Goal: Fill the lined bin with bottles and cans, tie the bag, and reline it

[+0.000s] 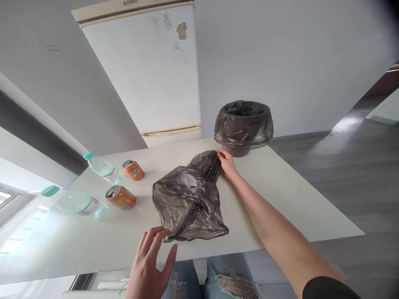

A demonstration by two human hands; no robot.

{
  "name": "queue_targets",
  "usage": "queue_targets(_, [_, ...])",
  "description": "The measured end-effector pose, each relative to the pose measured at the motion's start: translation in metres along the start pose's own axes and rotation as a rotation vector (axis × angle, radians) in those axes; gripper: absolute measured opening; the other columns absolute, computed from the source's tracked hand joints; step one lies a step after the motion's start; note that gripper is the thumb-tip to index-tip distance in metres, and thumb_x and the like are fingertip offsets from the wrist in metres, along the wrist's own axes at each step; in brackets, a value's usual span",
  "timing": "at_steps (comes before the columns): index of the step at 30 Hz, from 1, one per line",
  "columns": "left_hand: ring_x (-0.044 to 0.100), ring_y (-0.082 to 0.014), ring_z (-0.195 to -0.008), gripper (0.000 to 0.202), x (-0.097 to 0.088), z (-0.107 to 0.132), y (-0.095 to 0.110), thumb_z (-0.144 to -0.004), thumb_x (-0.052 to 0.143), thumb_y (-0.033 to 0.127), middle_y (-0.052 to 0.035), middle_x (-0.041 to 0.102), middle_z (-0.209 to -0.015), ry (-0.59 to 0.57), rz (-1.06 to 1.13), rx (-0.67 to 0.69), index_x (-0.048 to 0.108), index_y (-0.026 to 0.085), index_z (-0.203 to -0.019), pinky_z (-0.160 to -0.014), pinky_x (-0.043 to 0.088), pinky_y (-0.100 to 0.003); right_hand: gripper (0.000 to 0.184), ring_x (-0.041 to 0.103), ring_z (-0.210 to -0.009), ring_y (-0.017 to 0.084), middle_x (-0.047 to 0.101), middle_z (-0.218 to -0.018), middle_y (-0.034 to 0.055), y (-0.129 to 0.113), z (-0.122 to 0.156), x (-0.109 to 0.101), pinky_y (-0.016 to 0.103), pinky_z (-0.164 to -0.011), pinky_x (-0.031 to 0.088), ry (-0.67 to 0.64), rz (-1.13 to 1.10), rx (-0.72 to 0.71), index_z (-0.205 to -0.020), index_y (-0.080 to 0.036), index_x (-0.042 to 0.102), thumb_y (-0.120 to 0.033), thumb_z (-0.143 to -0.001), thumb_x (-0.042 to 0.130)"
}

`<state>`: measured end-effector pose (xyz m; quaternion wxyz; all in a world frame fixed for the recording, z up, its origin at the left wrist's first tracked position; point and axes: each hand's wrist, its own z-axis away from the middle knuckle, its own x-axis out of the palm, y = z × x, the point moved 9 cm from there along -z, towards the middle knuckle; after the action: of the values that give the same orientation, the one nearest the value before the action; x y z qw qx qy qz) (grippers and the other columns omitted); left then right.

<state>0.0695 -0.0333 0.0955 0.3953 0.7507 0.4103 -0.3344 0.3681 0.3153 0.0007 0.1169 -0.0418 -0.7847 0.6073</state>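
A thin black plastic bag (190, 195) lies crumpled and partly spread on the white table (280, 199). My right hand (227, 163) pinches its far right corner between thumb and fingers. At the bag's near left corner is my left hand (152, 259), fingers spread and thumb apart, the fingertips close to the plastic; whether they touch it I cannot tell. Behind the bag stands a dark bin (238, 152) with a black liner (245, 128) folded over its rim.
Left of the bag stand two orange drink cans, a far can (133, 169) and a near can (121, 197). Beyond them are two clear bottles with green caps, a far bottle (104, 168) and a near bottle (76, 202). A white fridge (146, 74) rises behind the table.
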Motion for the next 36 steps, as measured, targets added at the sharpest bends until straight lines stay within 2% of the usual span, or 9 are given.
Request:
queue_targets(3, [0.069,-0.0237,-0.101,0.025,-0.004,-0.026,0.010,-0.102,0.055,0.019,-0.0080,0.074,-0.111,0.096,0.072,-0.028,0.063,0.025,-0.125,-0.087,0.057,-0.036,0.036,0.063,-0.093,0.026,0.075,-0.094,0.0052,-0.001,0.001,0.002,0.037,-0.089,0.048,-0.027,0.016,-0.006,-0.088,-0.023,0.074,-0.058,-0.079,0.073])
queue_targets(7, [0.060,-0.0296,-0.132,0.049,0.047,-0.081,0.011,-0.099,0.060,0.020,-0.0102,0.065,-0.143,-0.107,-0.055,0.069,0.058,0.030,-0.146,-0.109,0.050,-0.046,0.037,0.062,-0.090,0.023,0.075,-0.095,0.0042,0.000,0.002,0.002,0.035,-0.087,0.048,-0.038,0.012,-0.007,-0.091,-0.023,0.075,-0.059,-0.080,0.073])
queue_targets(10, [0.067,-0.0269,-0.117,0.030,0.087,-0.099,-0.004,-0.102,0.054,0.018,-0.0095,0.073,-0.123,-0.331,-0.120,0.146,0.070,0.027,-0.125,-0.104,0.051,-0.044,0.038,0.062,-0.089,0.023,0.074,-0.094,0.0038,0.000,0.002,0.002,0.034,-0.085,0.048,-0.041,0.012,-0.005,-0.091,-0.023,0.075,-0.059,-0.079,0.075])
queue_targets(12, [0.070,-0.0237,-0.099,0.027,0.091,-0.096,-0.019,-0.103,0.048,0.015,-0.0079,0.075,-0.104,-0.366,-0.150,0.139,0.073,0.024,-0.108,-0.091,0.052,-0.040,0.039,0.061,-0.088,0.022,0.074,-0.093,0.0037,0.002,0.002,0.001,0.033,-0.081,0.049,-0.035,0.013,0.000,-0.090,-0.023,0.075,-0.060,-0.079,0.075])
queue_targets(17, [0.071,-0.0202,-0.092,0.030,0.039,-0.058,-0.060,-0.104,0.043,0.013,-0.0056,0.076,-0.104,-0.070,-0.114,0.044,0.070,0.024,-0.108,-0.086,0.053,-0.035,0.040,0.049,-0.060,0.014,0.068,-0.085,0.0007,0.006,0.003,0.000,0.029,-0.056,0.041,-0.022,0.008,0.046,-0.090,-0.024,0.068,-0.063,-0.082,0.071])
queue_targets(20, [0.073,-0.0200,-0.093,0.024,0.021,-0.035,-0.079,-0.103,0.048,0.018,-0.0030,0.077,-0.103,0.017,-0.090,-0.019,0.070,0.026,-0.107,-0.087,0.056,-0.032,0.043,0.043,-0.053,0.012,0.066,-0.080,-0.0001,-0.001,0.009,0.007,0.029,-0.051,0.036,-0.076,0.001,0.076,-0.088,-0.024,0.069,-0.067,-0.083,0.070])
queue_targets(27, [0.077,-0.0188,-0.090,0.023,0.029,-0.028,-0.095,-0.093,0.050,0.018,0.0008,0.079,-0.102,0.033,0.056,-0.235,0.068,0.027,-0.103,-0.080,0.060,-0.028,0.034,0.059,-0.075,0.019,0.075,-0.087,0.0013,-0.030,0.042,0.054,0.032,-0.074,0.046,-0.666,0.244,-0.063,-0.098,-0.025,0.082,-0.044,-0.071,0.090])
queue_targets(30, [0.078,-0.0193,-0.093,0.024,0.017,-0.026,-0.102,-0.090,0.052,0.018,0.0030,0.081,-0.101,0.117,0.065,-0.290,0.069,0.029,-0.103,-0.085,0.061,-0.028,0.021,0.058,-0.075,0.020,0.074,-0.084,0.0013,-0.027,0.036,0.049,0.033,-0.076,0.045,-0.620,0.244,-0.068,-0.092,-0.024,0.082,-0.040,-0.077,0.082])
queue_targets(36, [0.078,-0.0229,-0.091,0.016,-0.017,-0.004,-0.123,-0.099,0.056,0.027,0.0008,0.080,-0.101,0.295,-0.074,-0.279,0.071,0.032,-0.105,-0.087,0.061,-0.034,0.021,0.059,-0.082,0.019,0.068,-0.096,0.0002,-0.013,0.013,0.017,0.030,-0.076,0.045,-0.274,0.057,0.002,-0.095,-0.026,0.077,-0.036,-0.077,0.077])
